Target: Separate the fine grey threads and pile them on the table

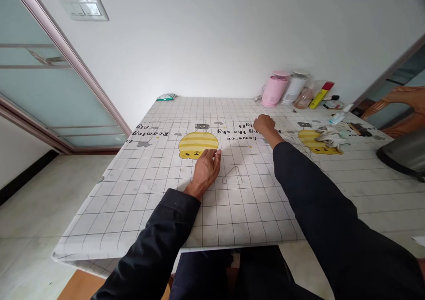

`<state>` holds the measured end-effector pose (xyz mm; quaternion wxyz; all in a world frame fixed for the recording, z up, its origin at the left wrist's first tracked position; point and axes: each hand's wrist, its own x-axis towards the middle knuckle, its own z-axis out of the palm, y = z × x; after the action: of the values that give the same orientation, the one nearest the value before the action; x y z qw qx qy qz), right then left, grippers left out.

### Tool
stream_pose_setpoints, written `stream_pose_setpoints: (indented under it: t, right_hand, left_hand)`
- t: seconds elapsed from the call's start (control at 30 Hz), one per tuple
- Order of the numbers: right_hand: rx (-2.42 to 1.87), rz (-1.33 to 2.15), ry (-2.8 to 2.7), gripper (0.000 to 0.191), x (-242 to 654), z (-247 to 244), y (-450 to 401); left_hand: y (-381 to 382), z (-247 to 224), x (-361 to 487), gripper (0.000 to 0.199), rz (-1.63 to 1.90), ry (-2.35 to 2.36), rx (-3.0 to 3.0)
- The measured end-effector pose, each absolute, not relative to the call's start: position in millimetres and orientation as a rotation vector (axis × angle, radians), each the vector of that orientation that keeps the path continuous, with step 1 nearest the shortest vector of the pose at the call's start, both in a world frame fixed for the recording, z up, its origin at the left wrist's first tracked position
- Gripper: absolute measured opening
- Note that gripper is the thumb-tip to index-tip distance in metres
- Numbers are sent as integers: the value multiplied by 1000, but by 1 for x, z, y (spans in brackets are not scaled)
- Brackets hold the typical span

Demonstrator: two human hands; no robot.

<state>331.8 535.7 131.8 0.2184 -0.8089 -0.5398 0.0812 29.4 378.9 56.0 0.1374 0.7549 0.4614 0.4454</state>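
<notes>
White wall (199, 38) fills the background, with a frosted door (26, 96) at the left. Below it spreads a table (139, 220) covered in gridded cloth. A metal vessel (403, 151) stands at the right, a pink canister (274, 91) at the back against the wall. Dark sleeves (312, 202) reach over the tabletop. The right hand (264, 126), farther out, is folded into a fist; whatever it may hold is hidden. The left hand (205, 169) curls beside a yellow printed figure (198, 137); I cannot tell whether its fingertips meet or pinch anything. Smallest is a thin dark strand (236, 167), loosely bent on the cloth just right of the left hand. The step appears to be fine strand handling; the next move probably calls for a light, precise fingertip pinch.
</notes>
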Motion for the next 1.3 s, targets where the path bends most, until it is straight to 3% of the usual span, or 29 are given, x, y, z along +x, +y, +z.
stream_pose_setpoints:
  t: [0.2,0.33,0.43,0.83,1.3]
  right_hand:
    - [-1964,379,-1857,12,299,139,461]
    - [-1438,553,-2423,36,269,114,406]
    - [-1284,468,-2591,27,256,97,381]
    - [-1215,384,-2496,10,278,81,370]
    - [-1262,289,-2496,24,269,80,368]
  left_hand:
    - [387,54,26,32,1320,1347,2170]
    - [389,53,23,29,1338,1353,2127]
    - [388,53,20,28,1335,1366,2121]
    - [398,48,24,26,1303,1415,2098]
    - [391,60,26,34,1249,1413,2027]
